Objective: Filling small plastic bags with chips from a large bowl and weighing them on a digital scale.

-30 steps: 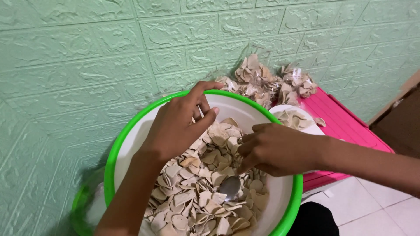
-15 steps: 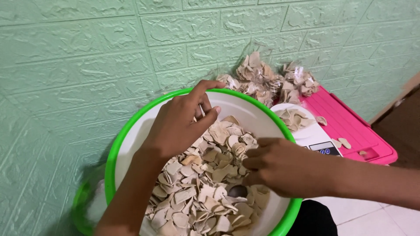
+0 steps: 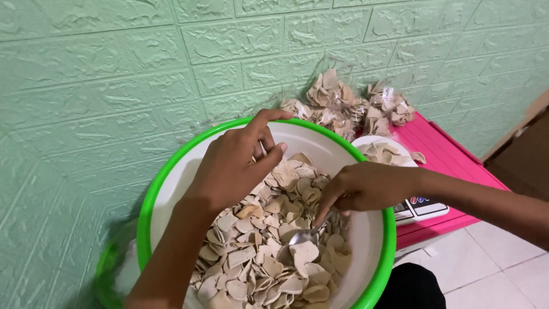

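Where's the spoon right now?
In the head view the metal spoon is inside the green-rimmed basin, right of centre, its bowl resting on the pale chips, its handle held by the right hand.

Right hand (image 3: pixel 366 186) drew back toward basin (image 3: pixel 171 177) rim; spoon (image 3: pixel 306 233) lifted, now loaded with chips (image 3: pixel 251 257); scale (image 3: pixel 420 207) display uncovered.

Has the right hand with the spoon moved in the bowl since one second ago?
Yes. The right hand with the spoon has slid lower and toward the near green rim of the bowl, away from the far rim.
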